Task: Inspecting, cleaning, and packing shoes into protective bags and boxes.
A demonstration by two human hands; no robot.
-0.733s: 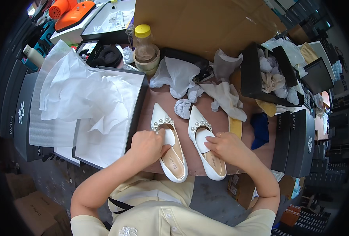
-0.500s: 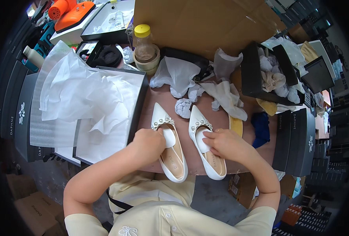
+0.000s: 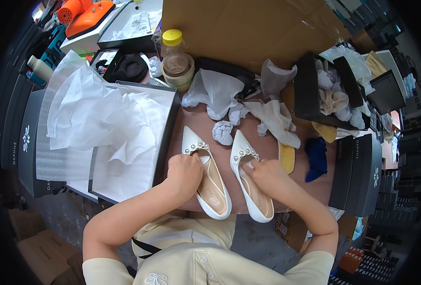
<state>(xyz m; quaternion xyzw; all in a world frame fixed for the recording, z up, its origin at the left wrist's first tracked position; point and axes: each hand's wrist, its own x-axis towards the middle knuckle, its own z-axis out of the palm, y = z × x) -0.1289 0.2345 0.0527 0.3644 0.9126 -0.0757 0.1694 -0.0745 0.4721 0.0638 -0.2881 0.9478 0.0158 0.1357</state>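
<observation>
Two white pointed pumps with pearl trim stand side by side at the table's near edge, toes pointing away: a left shoe (image 3: 215, 187) and a right shoe (image 3: 259, 203). My left hand (image 3: 186, 172) has its fingers closed inside the left shoe's opening, on a white pad (image 3: 204, 159) that mostly lies under the vamp. Inside the other shoe, the fingers of my right hand (image 3: 268, 175) are pressed together on a second white pad (image 3: 249, 164), of which just a small part shows. Both fingertips are partly hidden by the shoes. Beige insoles show toward the heels.
Left of the shoes lies an open box (image 3: 172, 111) lined with white tissue (image 3: 92, 109). Crumpled paper (image 3: 223, 132) sits beyond the toes. A yellow-capped bottle (image 3: 172, 42), a dark box of paper wads (image 3: 310, 107) and blue cloth (image 3: 316, 159) lie farther off.
Both white pads have slid forward into the toes and show much less. My fingers have reached deeper into the shoes, and the shoes have shifted slightly right.
</observation>
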